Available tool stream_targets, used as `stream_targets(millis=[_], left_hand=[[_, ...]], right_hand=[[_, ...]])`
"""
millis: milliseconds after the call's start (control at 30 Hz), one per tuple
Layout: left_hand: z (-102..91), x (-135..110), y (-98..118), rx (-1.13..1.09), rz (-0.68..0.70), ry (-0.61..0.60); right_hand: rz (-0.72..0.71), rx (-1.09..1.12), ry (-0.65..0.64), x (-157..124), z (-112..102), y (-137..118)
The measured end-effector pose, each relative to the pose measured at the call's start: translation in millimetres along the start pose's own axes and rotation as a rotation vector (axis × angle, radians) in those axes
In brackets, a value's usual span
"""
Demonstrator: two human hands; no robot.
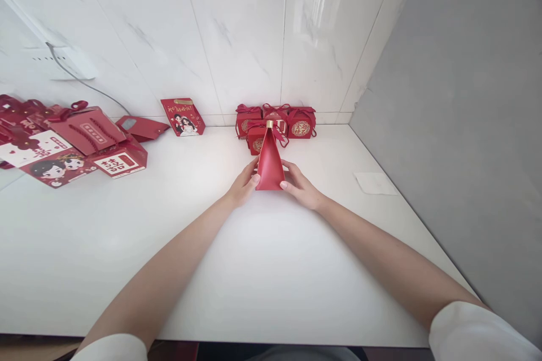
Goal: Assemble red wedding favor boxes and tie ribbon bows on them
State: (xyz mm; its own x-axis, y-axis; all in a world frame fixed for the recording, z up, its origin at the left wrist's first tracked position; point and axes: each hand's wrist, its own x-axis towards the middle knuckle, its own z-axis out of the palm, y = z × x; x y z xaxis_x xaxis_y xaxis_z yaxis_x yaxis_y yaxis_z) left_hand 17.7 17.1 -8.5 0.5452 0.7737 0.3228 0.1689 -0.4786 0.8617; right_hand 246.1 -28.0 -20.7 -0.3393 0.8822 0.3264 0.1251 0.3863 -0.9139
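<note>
A red gift box (270,166) with a tall triangular side stands upright on the white table, and a gold clasp (270,123) sits at its peak. My left hand (245,183) grips its left side, with the thumb at the lower left edge. On the opposite side my right hand (301,185) holds it, thumb near the lower right corner. The fingers behind the box are partly hidden. Just beyond it, small red boxes with ribbons (301,126) stand grouped against the tiled wall, partly covered by the held box.
Several red gift bags and boxes (97,130) are heaped at the left. A red box with a cartoon couple (185,117) leans near the wall. A white tissue (375,183) lies at the right, by the grey panel (457,124). A cable (88,84) hangs from the socket.
</note>
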Motion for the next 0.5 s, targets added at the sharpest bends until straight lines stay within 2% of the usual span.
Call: stream_targets(millis=[500], left_hand=[[0.5, 0.2, 3.6, -0.003, 0.000, 0.003]], right_hand=[[0.019, 0.008, -0.001, -0.2, 0.5, -3.9]])
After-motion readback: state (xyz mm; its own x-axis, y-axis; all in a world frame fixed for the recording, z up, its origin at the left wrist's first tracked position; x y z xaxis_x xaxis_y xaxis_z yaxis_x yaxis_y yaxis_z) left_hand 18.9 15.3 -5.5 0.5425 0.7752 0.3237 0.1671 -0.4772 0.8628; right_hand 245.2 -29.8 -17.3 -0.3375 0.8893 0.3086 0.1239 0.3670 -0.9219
